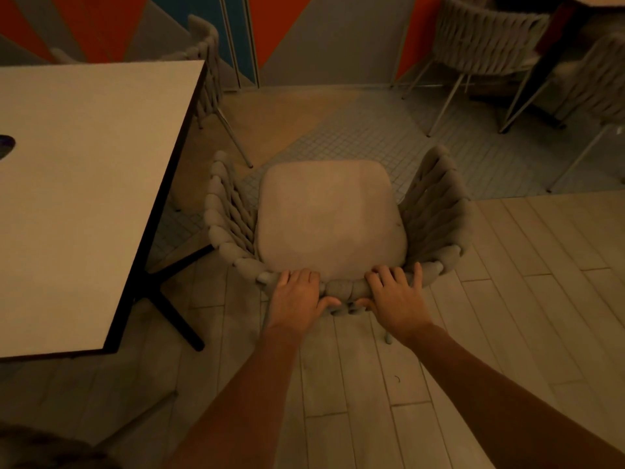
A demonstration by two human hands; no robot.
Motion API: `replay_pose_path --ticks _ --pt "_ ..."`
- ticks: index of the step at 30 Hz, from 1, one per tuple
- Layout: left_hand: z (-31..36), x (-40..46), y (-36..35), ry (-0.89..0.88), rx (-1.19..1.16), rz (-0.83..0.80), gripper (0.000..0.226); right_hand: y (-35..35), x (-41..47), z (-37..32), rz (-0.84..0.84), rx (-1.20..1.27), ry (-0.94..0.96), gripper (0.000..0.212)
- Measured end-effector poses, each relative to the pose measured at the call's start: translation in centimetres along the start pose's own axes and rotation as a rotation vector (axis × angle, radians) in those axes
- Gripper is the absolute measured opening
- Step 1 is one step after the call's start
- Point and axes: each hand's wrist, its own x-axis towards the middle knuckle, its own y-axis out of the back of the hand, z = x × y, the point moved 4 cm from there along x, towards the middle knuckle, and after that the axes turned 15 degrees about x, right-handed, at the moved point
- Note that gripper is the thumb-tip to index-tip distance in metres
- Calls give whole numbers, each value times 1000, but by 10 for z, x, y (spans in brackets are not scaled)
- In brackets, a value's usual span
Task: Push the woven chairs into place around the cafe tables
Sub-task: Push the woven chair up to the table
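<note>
Both hands rest on the top rail of the backrest of a woven chair (333, 218), seen from above and behind.

Left hand (297, 299): the fingers (299, 275) lie over the rail onto the seat side, close together and slightly bent. The thumb reaches along the outer face of the rail toward the middle. The hand grips the rail between fingers and thumb.

Right hand (395, 297): the fingers are spread a little wider and drape over the rail. The thumb lies on the outer face, pointing toward the left thumb. The grip matches that of the left hand. A short stretch of woven rail shows between the two hands.

The chair stands on the floor (473, 333), where pale planks meet small square tiles, with its seat cushion facing away from the person. It is to the right of the near table (84, 198), apart from the table edge and not tucked under it. The chair's left arm is near the table's corner and dark base.

A second woven chair (206, 62) stands at the far side of that table. More woven chairs (480, 38) stand at the upper right beside another table, near a wall painted in coloured panels.
</note>
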Motion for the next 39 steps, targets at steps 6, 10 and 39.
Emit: replay_pose_path --ticks 6,10,39 --pt "1 -1 1 26 -22 14 60 0 -1 -1 9 -9 -8 49" --pt "3 -1 0 44 -30 18 58 -6 1 0 -15 32 -8 48" --pt "133 -42 24 312 -120 -118 62 31 -52 89 -172 -43 175 59"
